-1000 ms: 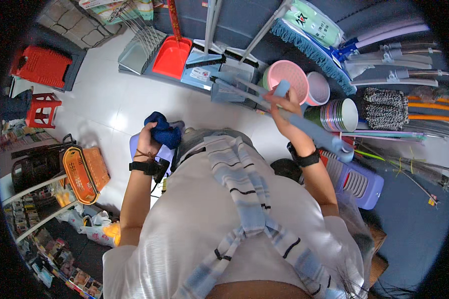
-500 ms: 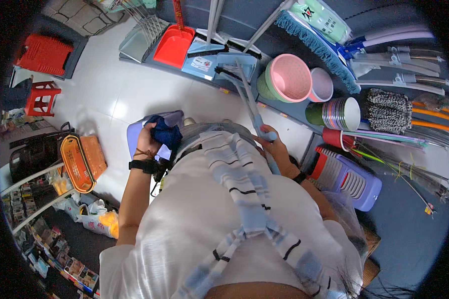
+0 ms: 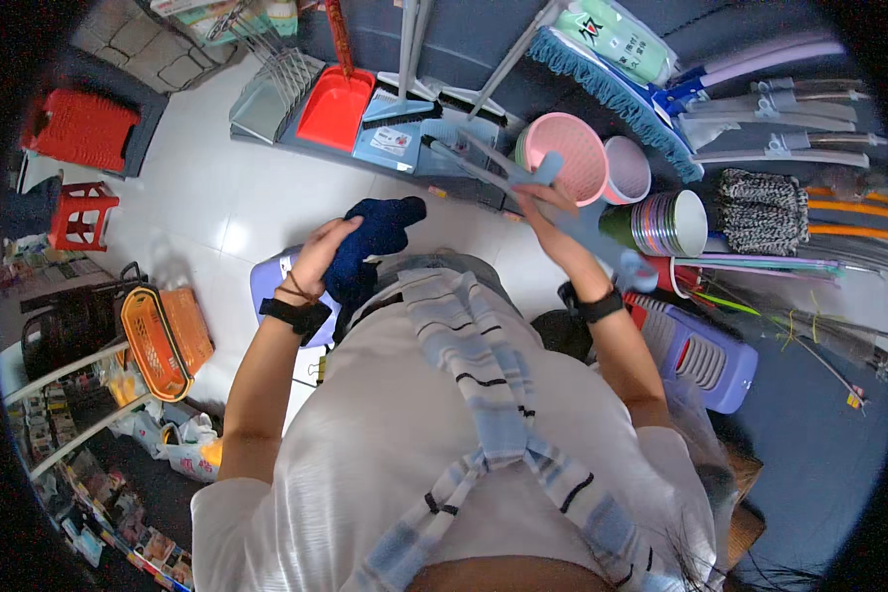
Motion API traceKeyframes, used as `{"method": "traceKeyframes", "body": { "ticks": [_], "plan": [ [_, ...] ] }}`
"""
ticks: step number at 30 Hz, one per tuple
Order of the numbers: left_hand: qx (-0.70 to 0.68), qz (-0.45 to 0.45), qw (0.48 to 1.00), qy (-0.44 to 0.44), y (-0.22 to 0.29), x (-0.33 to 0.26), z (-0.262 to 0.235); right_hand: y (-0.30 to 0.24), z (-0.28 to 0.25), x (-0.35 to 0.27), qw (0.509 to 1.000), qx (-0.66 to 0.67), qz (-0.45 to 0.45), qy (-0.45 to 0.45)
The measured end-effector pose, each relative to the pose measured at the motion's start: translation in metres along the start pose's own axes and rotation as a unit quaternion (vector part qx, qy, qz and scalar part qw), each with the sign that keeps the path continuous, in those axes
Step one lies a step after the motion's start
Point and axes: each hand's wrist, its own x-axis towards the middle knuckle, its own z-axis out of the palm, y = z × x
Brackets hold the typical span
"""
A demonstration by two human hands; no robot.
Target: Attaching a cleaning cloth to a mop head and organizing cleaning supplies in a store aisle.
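Blue cloth in one hand, long handle in the other, amid a shop's cleaning wares

A person in a white top stands in an aisle, the left hand (image 3: 318, 259) gathered on a dark blue cloth (image 3: 373, 237), thumb along its edge and the other fingers mostly hidden; the cloth hangs in front of the body at the left, above a pale purple object, its soft bulk crumpled and lobed; the right hand (image 3: 565, 237) is curled round a grey-blue handle (image 3: 612, 249), smooth and tubular, blurred and held aslant, perhaps because its length leaves little room upright; its far end overlaps the dustpans, so where the tool finishes is hard to tell.

Ahead, a glossy red dustpan (image 3: 335, 113) and a light blue dustpan (image 3: 390, 138) sit side by side on a low ledge, likely so that each face shows; a perforated pink basket (image 3: 570, 158) and a nest of round buckets (image 3: 671, 223) lie tipped toward the aisle, the buckets apparently nested to save space; beyond are a teal-fringed mop (image 3: 617, 99) and a shaggy black-and-white mop head (image 3: 763, 212); at the left rests a slotted orange plastic basket (image 3: 158, 345).
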Motion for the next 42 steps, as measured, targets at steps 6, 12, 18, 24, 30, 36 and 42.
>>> {"method": "traceKeyframes", "body": {
  "ticks": [6, 12, 18, 24, 30, 36, 42],
  "plan": [
    [0.252, 0.184, 0.949, -0.034, 0.039, 0.019, 0.055, 0.007, -0.013, 0.053, 0.997, 0.0, -0.005, 0.083],
    [0.432, 0.375, 0.819, -0.047, 0.101, 0.027, 0.118, 0.007, -0.005, 0.052, 0.996, 0.054, -0.038, 0.056],
    [0.621, 0.453, 0.624, -0.138, 0.142, 0.05, 0.178, -0.023, -0.006, 0.055, 0.993, 0.026, -0.112, -0.035],
    [0.695, 0.421, 0.523, -0.257, 0.148, 0.073, 0.193, -0.002, -0.005, 0.032, 0.986, 0.142, -0.082, -0.028],
    [0.685, 0.429, 0.563, -0.173, 0.146, 0.073, 0.191, 0.004, -0.034, 0.001, 0.702, 0.637, 0.317, -0.032],
    [0.694, 0.42, 0.535, -0.239, 0.127, 0.076, 0.205, -0.035, -0.036, 0.007, 0.522, 0.776, 0.324, -0.147],
    [0.662, 0.426, 0.555, -0.268, 0.125, 0.079, 0.203, -0.022, -0.02, -0.005, 0.582, 0.728, 0.327, -0.158]
  ]
}}
